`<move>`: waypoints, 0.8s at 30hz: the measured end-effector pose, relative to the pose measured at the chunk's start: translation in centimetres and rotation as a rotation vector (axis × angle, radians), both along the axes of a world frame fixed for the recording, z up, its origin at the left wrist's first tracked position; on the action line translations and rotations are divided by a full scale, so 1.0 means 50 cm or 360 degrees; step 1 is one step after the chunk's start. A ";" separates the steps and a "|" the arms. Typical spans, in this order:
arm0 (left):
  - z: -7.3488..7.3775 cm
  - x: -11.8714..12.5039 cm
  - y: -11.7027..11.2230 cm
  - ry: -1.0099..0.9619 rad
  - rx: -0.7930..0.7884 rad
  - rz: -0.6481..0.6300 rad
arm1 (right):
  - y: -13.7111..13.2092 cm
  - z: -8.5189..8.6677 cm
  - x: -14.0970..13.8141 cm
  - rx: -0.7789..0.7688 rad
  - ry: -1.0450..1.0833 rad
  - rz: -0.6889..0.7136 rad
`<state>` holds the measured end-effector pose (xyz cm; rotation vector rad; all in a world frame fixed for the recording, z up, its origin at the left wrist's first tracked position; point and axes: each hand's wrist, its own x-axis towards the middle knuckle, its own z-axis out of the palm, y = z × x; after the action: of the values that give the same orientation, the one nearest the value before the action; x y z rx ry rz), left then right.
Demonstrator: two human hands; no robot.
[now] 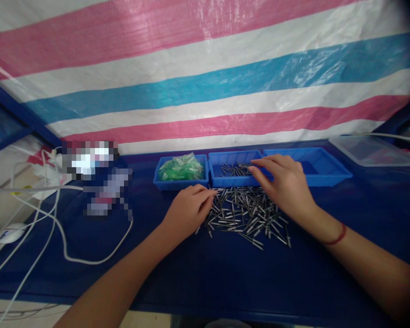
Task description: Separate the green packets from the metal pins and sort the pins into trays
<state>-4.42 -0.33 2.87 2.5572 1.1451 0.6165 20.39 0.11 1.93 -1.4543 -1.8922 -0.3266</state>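
Observation:
A loose pile of thin metal pins (246, 212), shaped like blind rivets, lies on the blue tabletop. My left hand (189, 209) is at the pile's left edge, thumb and fingers pinched together; what they hold, if anything, is too small to make out. Behind the pile stands the middle blue bin (234, 181), with more of these pins in it. Over that bin's right side reaches my right hand (285, 182), its thumb and forefinger tips drawn together. Whether a pin is between them cannot be made out.
Green plastic packets (182, 168) fill the left blue bin (181, 185). A third blue bin (328, 175) stands at the right, near a clear plastic lid (372, 152). White cables (85, 262) loop over the table's left side. A striped sheet (205, 91) hangs behind.

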 end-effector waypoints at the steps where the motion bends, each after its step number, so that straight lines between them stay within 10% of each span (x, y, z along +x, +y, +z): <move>1: -0.002 0.000 0.000 0.0035 0.0027 -0.0024 | -0.004 0.001 -0.004 -0.0011 0.0001 0.0070; 6: -0.014 0.006 -0.003 0.0113 0.0083 -0.0092 | -0.036 0.001 -0.040 -0.0357 -0.0209 0.0609; 24: -0.016 0.025 -0.017 0.0158 0.0019 -0.0158 | -0.046 0.005 -0.080 -0.0741 -0.0721 0.0328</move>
<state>-3.18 -1.19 2.06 2.6627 1.0398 0.4791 16.37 -2.20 2.19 -1.5475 -2.5949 -0.1241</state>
